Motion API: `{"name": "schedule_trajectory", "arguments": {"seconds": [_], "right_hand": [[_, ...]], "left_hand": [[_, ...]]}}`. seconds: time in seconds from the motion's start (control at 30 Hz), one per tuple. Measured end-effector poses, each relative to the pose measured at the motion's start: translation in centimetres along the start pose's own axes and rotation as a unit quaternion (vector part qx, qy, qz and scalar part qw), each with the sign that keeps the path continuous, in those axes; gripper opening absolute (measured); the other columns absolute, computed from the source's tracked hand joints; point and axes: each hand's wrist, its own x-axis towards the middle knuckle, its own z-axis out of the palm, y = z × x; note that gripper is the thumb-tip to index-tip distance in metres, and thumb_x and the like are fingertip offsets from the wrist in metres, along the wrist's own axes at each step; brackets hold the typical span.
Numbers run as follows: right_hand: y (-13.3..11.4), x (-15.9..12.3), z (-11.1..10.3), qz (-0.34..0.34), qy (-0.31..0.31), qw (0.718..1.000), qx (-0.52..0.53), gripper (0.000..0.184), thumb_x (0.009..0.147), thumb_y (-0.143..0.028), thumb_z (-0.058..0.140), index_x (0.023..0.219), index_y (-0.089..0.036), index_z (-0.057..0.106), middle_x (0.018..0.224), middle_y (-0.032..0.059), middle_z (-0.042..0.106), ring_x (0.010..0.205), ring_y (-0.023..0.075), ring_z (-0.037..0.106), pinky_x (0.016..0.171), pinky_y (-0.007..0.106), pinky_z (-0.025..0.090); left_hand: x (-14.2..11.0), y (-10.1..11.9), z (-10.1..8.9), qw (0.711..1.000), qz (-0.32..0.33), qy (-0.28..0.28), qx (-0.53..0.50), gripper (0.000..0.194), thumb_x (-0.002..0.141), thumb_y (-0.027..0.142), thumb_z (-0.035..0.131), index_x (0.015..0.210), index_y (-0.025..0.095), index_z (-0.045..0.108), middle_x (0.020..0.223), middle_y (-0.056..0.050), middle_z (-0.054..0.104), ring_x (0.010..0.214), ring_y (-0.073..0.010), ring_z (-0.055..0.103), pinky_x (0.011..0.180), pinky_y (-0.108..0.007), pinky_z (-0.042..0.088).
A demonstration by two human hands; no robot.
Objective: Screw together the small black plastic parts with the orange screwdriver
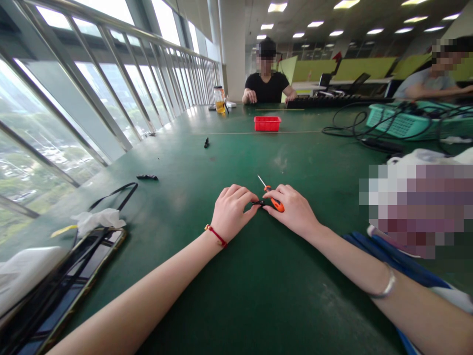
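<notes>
Left hand (pixel 229 209): pinches black part (pixel 260 203). Right hand (pixel 293 207): holds screwdriver (pixel 278 204), tip off the part. Black strip (pixel 147 177), black piece (pixel 206 143): lying apart, unattached.

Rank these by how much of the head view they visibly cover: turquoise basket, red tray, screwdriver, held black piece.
1. Turquoise basket
2. Red tray
3. Screwdriver, partly covered by fingers
4. Held black piece
</notes>
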Motion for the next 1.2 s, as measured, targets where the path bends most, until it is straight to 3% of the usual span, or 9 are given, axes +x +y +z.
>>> {"name": "schedule_trajectory", "arguments": {"seconds": [0.13, 0.27, 0.7, 0.77, 0.93, 1.07, 1.2], "right_hand": [[0.0, -0.1, -0.3, -0.051, 0.039, 0.996, 0.065, 0.018, 0.081, -0.025, 0.06, 0.097, -0.018, 0.063, 0.089, 0.0058, 0.058, 0.085, 0.0201, 0.053, 0.076, 0.033, 0.043], [-0.2, -0.3, -0.6, -0.097, 0.05, 0.992, 0.057, 0.015, 0.082, -0.023, 0.059, 0.094, -0.017, 0.065, 0.087, 0.0059, 0.059, 0.08, 0.019, 0.052, 0.073, 0.033, 0.042], [-0.1, -0.6, -0.8, -0.102, 0.046, 0.99, 0.091, 0.011, 0.082, -0.023, 0.058, 0.09, -0.018, 0.064, 0.085, 0.0055, 0.059, 0.08, 0.0186, 0.052, 0.074, 0.033, 0.041], [0.0, -0.7, -1.0, -0.069, 0.065, 0.985, 0.144, 0.013, 0.081, -0.025, 0.058, 0.092, -0.019, 0.062, 0.087, 0.0046, 0.059, 0.08, 0.0181, 0.054, 0.075, 0.033, 0.041], [1.5, -0.3, -1.1, 0.102, 0.139, 0.954, 0.246, 0.013, 0.08, -0.03, 0.054, 0.088, -0.02, 0.058, 0.087, 0.0037, 0.062, 0.074, 0.0162, 0.056, 0.072, 0.03, 0.042], [2.8, 0.2, -0.7, 0.136, 0.114, 0.953, 0.247, 0.016, 0.077, -0.032, 0.054, 0.086, -0.02, 0.06, 0.09, 0.0048, 0.065, 0.078, 0.0183, 0.058, 0.075, 0.032, 0.042], [3.0, 0.3, -0.3, 0.148, 0.099, 0.952, 0.248, 0.016, 0.076, -0.033, 0.052, 0.083, -0.021, 0.061, 0.091, 0.0047, 0.066, 0.08, 0.019, 0.059, 0.077, 0.033, 0.043]], "left_hand": [[-0.2, -0.1, 0.0, 1.0, 0.002, 0.002, -0.014, 0.006, 0.081, 0.024, 0.062, 0.079, 0.02, 0.065, 0.082, -0.001, 0.067, 0.082, -0.0172, 0.055, 0.074, -0.03, 0.041], [-0.3, -0.2, 0.0, 0.999, 0.005, -0.005, -0.035, 0.005, 0.08, 0.024, 0.063, 0.079, 0.02, 0.066, 0.081, 0.0, 0.067, 0.083, -0.017, 0.056, 0.074, -0.03, 0.042], [-0.3, -0.3, -0.1, 0.994, -0.013, -0.015, -0.104, 0.008, 0.078, 0.028, 0.065, 0.078, 0.021, 0.069, 0.081, 0.0, 0.071, 0.084, -0.0185, 0.058, 0.078, -0.033, 0.045], [-0.4, -0.4, -0.2, 0.989, -0.03, -0.022, -0.14, 0.007, 0.076, 0.027, 0.066, 0.078, 0.021, 0.07, 0.087, -0.001, 0.072, 0.087, -0.0186, 0.059, 0.083, -0.035, 0.046], [-0.8, -0.8, -0.3, 0.969, -0.073, -0.088, -0.217, 0.008, 0.073, 0.031, 0.071, 0.073, 0.023, 0.072, 0.112, -0.002, 0.068, 0.108, -0.0226, 0.055, 0.097, -0.039, 0.043], [-0.9, -1.1, 0.0, 0.96, -0.113, -0.132, -0.218, 0.008, 0.07, 0.031, 0.073, 0.074, 0.024, 0.074, 0.12, -0.002, 0.064, 0.116, -0.0252, 0.05, 0.102, -0.043, 0.039], [-0.5, -1.3, 0.6, 0.958, -0.134, -0.128, -0.219, 0.008, 0.068, 0.031, 0.075, 0.074, 0.024, 0.074, 0.113, -0.002, 0.067, 0.114, -0.0246, 0.051, 0.103, -0.042, 0.038]]}}
